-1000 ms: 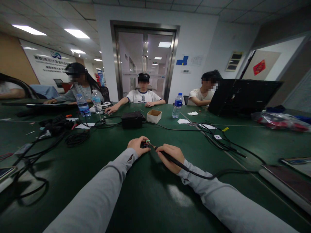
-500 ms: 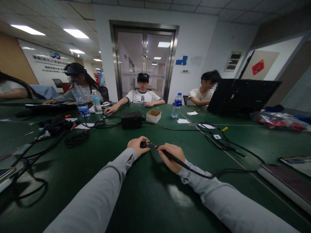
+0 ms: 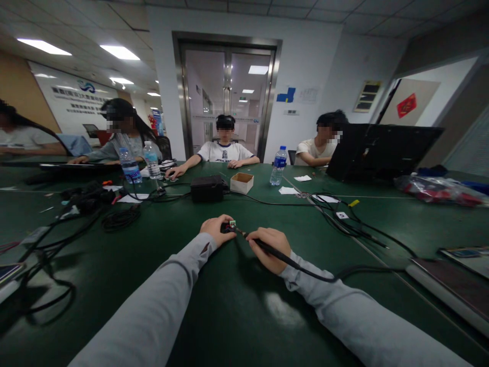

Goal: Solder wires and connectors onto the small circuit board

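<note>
Pale open box [image 3: 242, 184]: the landmark, sitting on the green table [image 3: 225, 321].
Small part [image 3: 232, 225]: green and black, nearer the camera wearer than the box and slightly left of it; finer detail is too small to read.
Left hand [image 3: 215, 229]: grasping the small part between thumb and fingers, in front of the box.
Right hand [image 3: 269, 247]: in front of the box and to its right, gripping the black pen-like tool [image 3: 275, 252] as one holds a pencil.
Tool tip: pointing left at the small part, very close; I cannot tell whether they touch.
Black power brick [image 3: 207, 189]: just left of the box.
Blue-labelled bottle [image 3: 278, 167]: upright, right of the box.
Co-worker [image 3: 226, 152]: seated beyond the box, arms on the table.
</note>
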The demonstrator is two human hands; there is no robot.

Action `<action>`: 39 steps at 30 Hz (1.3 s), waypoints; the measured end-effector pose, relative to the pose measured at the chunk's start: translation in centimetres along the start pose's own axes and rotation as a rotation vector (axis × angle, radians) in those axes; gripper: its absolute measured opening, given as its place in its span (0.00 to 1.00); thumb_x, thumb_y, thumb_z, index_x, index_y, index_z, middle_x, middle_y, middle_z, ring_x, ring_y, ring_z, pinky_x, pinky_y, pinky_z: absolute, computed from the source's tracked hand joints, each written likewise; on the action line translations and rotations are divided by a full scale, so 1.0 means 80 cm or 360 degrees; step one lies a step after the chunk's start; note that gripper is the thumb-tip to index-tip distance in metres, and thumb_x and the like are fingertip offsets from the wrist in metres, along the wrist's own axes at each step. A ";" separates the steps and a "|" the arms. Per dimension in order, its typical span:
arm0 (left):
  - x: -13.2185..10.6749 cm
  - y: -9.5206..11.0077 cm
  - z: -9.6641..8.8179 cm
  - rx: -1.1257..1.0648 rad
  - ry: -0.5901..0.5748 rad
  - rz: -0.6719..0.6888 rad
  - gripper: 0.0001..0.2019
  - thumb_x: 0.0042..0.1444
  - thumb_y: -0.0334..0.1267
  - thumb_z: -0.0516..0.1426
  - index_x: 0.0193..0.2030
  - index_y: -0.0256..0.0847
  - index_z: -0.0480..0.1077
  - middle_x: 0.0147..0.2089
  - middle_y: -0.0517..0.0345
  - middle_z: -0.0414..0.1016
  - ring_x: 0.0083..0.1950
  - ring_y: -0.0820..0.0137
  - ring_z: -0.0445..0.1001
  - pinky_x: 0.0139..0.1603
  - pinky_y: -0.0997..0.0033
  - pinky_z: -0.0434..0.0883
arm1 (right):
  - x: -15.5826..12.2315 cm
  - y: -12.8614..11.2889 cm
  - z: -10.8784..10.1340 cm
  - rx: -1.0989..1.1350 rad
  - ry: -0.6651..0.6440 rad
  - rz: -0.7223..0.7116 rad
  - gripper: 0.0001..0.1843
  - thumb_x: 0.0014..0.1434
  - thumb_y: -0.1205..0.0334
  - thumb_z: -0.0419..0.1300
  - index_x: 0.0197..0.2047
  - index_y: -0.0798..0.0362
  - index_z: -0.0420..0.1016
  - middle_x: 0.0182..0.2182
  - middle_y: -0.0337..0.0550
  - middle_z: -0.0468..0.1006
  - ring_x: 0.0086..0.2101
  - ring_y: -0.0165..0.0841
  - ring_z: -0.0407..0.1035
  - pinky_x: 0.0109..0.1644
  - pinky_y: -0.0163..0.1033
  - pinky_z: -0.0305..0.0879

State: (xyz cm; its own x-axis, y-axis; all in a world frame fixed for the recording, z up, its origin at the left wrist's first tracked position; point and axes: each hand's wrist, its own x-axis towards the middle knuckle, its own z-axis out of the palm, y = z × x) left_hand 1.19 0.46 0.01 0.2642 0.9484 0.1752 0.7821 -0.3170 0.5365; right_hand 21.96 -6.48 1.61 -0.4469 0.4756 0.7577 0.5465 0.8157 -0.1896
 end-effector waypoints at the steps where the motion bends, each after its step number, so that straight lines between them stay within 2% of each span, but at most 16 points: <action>1: 0.000 -0.001 0.001 0.0000 0.0007 0.0002 0.22 0.47 0.45 0.64 0.50 0.48 0.69 0.53 0.60 0.78 0.57 0.63 0.73 0.58 0.63 0.68 | 0.000 0.000 0.000 -0.0005 -0.0007 -0.0015 0.08 0.63 0.65 0.53 0.36 0.50 0.72 0.29 0.40 0.79 0.28 0.29 0.72 0.34 0.34 0.63; 14: -0.001 0.001 -0.001 -0.0004 0.0011 0.0006 0.21 0.47 0.44 0.63 0.49 0.49 0.69 0.52 0.61 0.78 0.56 0.62 0.73 0.59 0.63 0.68 | 0.001 -0.001 0.000 -0.0012 -0.0099 0.0025 0.08 0.64 0.64 0.52 0.38 0.50 0.72 0.30 0.41 0.78 0.28 0.29 0.72 0.34 0.33 0.64; 23: -0.001 0.001 -0.001 -0.0011 0.0004 0.0006 0.21 0.47 0.45 0.64 0.50 0.49 0.70 0.52 0.61 0.78 0.56 0.61 0.74 0.59 0.62 0.68 | 0.000 0.001 -0.001 -0.0022 0.0019 0.0035 0.07 0.63 0.65 0.54 0.36 0.50 0.73 0.31 0.40 0.80 0.28 0.30 0.73 0.35 0.34 0.64; 35: 0.000 0.002 0.000 -0.0010 0.0021 -0.0016 0.20 0.47 0.44 0.64 0.48 0.51 0.70 0.50 0.62 0.78 0.56 0.62 0.73 0.58 0.63 0.68 | -0.001 0.004 0.001 0.0000 -0.0015 0.0068 0.08 0.64 0.64 0.53 0.36 0.50 0.72 0.31 0.41 0.80 0.29 0.30 0.73 0.36 0.34 0.66; 39: 0.000 0.001 0.000 0.0058 0.0053 0.0018 0.19 0.48 0.44 0.63 0.48 0.49 0.70 0.51 0.58 0.76 0.55 0.62 0.72 0.58 0.63 0.67 | -0.001 0.003 0.000 0.0041 0.0025 0.0095 0.07 0.63 0.64 0.53 0.36 0.50 0.73 0.31 0.41 0.79 0.29 0.30 0.73 0.35 0.34 0.66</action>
State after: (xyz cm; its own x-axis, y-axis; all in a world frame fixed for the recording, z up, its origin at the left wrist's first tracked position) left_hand 1.21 0.42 0.06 0.2549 0.9442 0.2088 0.7995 -0.3272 0.5037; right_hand 22.14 -6.31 1.51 -0.4025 0.5187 0.7543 0.5537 0.7941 -0.2506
